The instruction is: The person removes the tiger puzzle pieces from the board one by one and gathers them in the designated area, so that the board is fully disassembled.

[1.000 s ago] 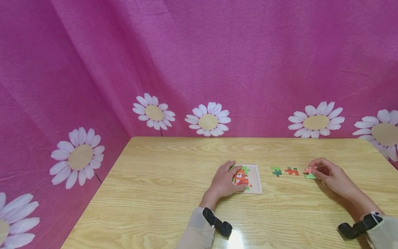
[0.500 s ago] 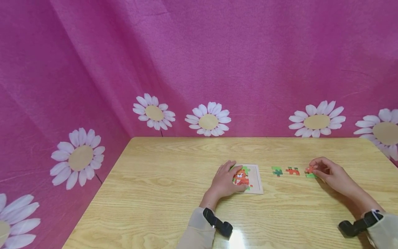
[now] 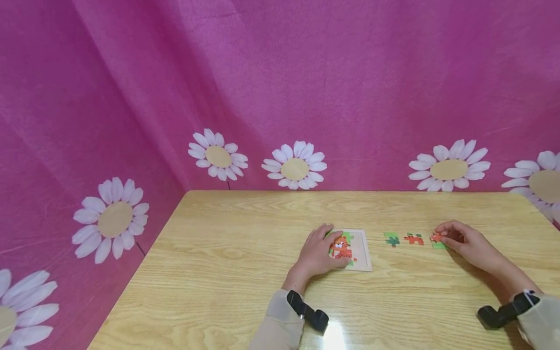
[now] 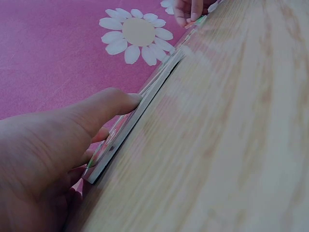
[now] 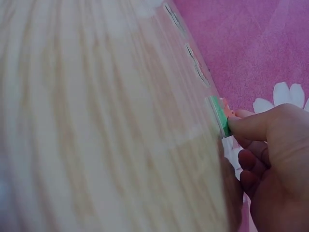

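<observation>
My left hand (image 3: pixel 316 253) grips the left side of a square puzzle board (image 3: pixel 361 253) lying on the table, its thumb along the near edge. On the board, an orange cat picture (image 3: pixel 340 248) of joined pieces shows partly; my fingers cover its left part. The board's right part is bare. My right hand (image 3: pixel 470 245) pinches an orange-and-green puzzle piece (image 3: pixel 439 245) between thumb and fingers. In the right wrist view, that puzzle piece (image 5: pixel 219 115) is at the table surface, green side toward the camera. The left wrist view has the thumb (image 4: pixel 123 102) on the board's edge.
Between board and right hand lie two loose pieces, a green puzzle piece (image 3: pixel 392 239) and an orange puzzle piece (image 3: pixel 413 239). Behind the wooden table (image 3: pixel 245 233) hangs a pink curtain (image 3: pixel 350 97) with white daisies. Each wrist wears a black camera strap (image 3: pixel 306 311).
The head view has shifted very slightly. Both hands keep their places, the left on the board and the right on the same puzzle piece.
</observation>
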Action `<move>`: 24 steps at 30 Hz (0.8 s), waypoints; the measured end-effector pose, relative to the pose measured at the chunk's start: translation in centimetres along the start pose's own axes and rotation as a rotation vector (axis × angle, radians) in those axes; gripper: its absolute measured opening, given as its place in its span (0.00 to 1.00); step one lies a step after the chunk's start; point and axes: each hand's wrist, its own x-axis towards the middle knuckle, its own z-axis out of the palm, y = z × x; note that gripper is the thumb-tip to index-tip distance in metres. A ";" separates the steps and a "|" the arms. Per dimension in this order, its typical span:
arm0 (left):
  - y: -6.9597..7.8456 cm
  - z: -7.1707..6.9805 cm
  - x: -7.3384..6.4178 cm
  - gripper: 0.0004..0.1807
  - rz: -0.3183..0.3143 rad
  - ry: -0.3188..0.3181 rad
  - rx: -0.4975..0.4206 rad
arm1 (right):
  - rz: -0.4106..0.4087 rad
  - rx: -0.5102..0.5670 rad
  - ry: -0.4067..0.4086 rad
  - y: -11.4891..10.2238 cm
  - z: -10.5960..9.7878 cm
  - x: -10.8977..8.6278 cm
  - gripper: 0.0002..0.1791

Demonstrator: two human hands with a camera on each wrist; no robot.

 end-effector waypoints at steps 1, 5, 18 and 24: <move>0.0 0.0 0.0 0.40 -0.001 -0.001 -0.001 | -0.003 -0.001 -0.002 0.0 0.0 0.0 0.08; 0.0 0.0 0.0 0.40 0.005 -0.002 0.003 | -0.012 -0.017 -0.026 0.1 0.0 0.2 0.08; 0.0 -0.1 -0.1 0.40 -0.002 -0.007 -0.002 | -0.067 -0.020 -0.053 0.5 0.0 0.6 0.08; 0.0 -0.2 -0.1 0.40 -0.001 -0.025 -0.017 | -0.035 -0.016 -0.003 0.2 -0.1 0.3 0.08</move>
